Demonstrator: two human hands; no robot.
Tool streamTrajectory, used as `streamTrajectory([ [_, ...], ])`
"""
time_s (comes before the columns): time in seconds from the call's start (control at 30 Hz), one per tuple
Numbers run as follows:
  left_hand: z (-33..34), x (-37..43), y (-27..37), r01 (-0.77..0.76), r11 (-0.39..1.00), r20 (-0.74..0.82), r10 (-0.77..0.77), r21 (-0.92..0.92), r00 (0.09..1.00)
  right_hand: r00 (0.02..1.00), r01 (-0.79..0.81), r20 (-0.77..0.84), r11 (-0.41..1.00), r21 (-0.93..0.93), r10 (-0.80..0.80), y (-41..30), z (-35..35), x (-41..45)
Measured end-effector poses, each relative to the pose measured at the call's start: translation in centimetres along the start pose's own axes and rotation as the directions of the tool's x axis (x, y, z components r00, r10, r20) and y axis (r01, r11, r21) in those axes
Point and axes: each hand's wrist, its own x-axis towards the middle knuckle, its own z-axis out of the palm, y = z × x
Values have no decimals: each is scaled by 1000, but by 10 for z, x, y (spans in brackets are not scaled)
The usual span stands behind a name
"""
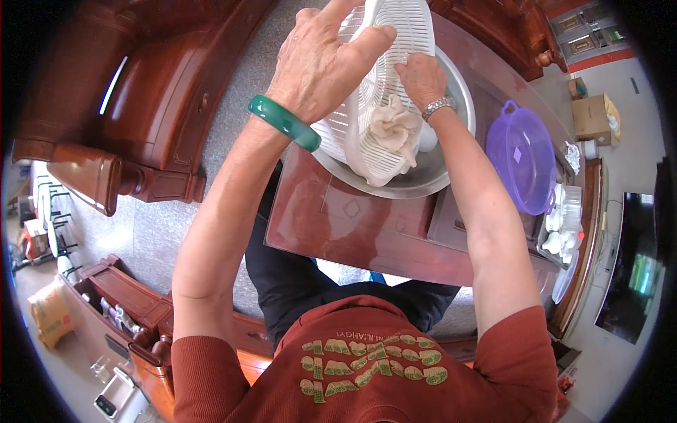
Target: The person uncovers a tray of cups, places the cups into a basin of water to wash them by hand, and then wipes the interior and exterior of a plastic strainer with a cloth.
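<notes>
My left hand (328,58), with a green bangle on the wrist, grips a white slotted plastic basket (410,31) near its raised central ridge. Part of that hand runs past the top of the view. The basket stands tilted inside a round metal basin (461,100). A crumpled cream cloth (394,127) lies against its slotted surface. My right hand (423,79), wearing a metal watch band, is at the basket's right side with bent fingers; what lies under them is hidden. Beside the cloth, a smooth white rounded object (427,138) is partly visible in the basin.
The basin rests on a glossy reddish table (370,222). To the right are a purple plastic basin (523,153) and a tray (550,248) with white and clear containers. A carved wooden settee (164,95) stands left; a television (632,269) is at far right.
</notes>
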Motion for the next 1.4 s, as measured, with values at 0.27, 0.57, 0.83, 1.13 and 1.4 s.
streamTrajectory([
  [0.27,-2,-2,-3,19,1000,-5,-19,18,1000,1000,-10,12,1000,-2,10,-7,-7,-3],
  [0.57,1,-2,-5,-36,999,-19,36,-10,999,999,3,-52,998,-61,-7,-6,-1,-1],
  [0.83,1,-3,-4,-3,1000,-9,3,-11,1000,999,20,-43,995,-96,-24,-7,2,1],
  [1.13,-1,-2,-6,11,1000,0,-11,-5,1000,1000,-5,-2,999,-37,5,-11,-6,-2],
  [1.4,0,-2,-8,-39,999,-16,39,-10,999,1000,-24,16,999,-25,25,-10,-5,-3],
])
